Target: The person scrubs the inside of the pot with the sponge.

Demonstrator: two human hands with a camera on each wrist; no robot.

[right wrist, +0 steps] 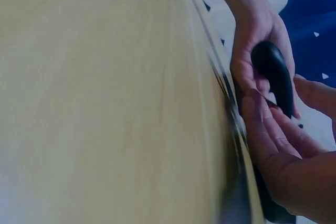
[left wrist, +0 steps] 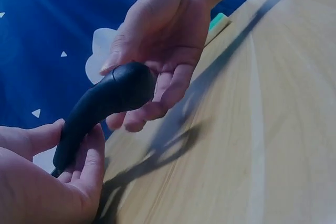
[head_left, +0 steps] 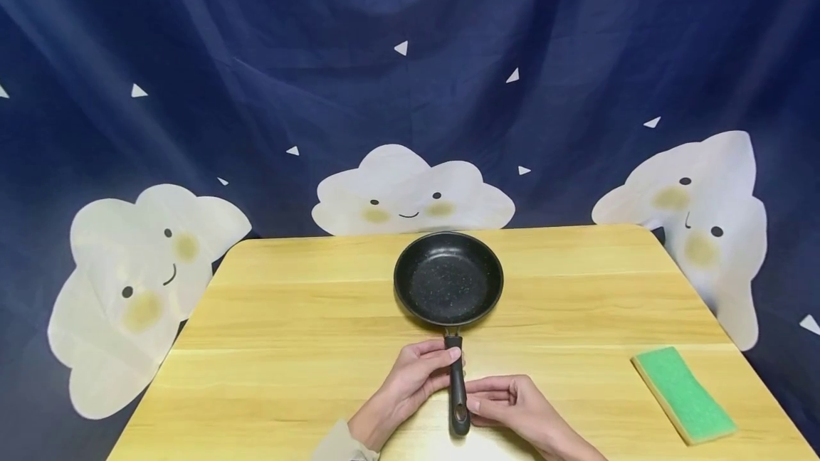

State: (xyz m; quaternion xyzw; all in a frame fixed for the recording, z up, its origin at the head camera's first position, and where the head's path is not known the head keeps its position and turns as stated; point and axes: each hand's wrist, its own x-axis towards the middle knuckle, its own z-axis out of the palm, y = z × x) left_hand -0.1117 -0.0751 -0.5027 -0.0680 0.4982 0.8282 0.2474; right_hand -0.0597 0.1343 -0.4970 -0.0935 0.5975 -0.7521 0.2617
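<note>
A black frying pan (head_left: pixel 448 283) is at the middle of the table, its bowl toward the far edge and its handle (head_left: pixel 458 386) pointing at me. My left hand (head_left: pixel 413 375) pinches the handle near the bowl, thumb on one side and fingers beneath. Beside the handle's end is my right hand (head_left: pixel 522 407), its fingertips right at the handle. The left wrist view shows the right hand (left wrist: pixel 170 40) behind the rounded handle end, with loosely bent fingers. In the right wrist view, the right thumb (right wrist: pixel 315 93) stands apart from the handle (right wrist: pixel 275 66).
A green-topped sponge (head_left: pixel 685 393) lies on the light wooden table (head_left: pixel 288 347) at the right. Behind the table hangs a dark blue curtain (head_left: pixel 320 62) printed with smiling clouds and white triangles.
</note>
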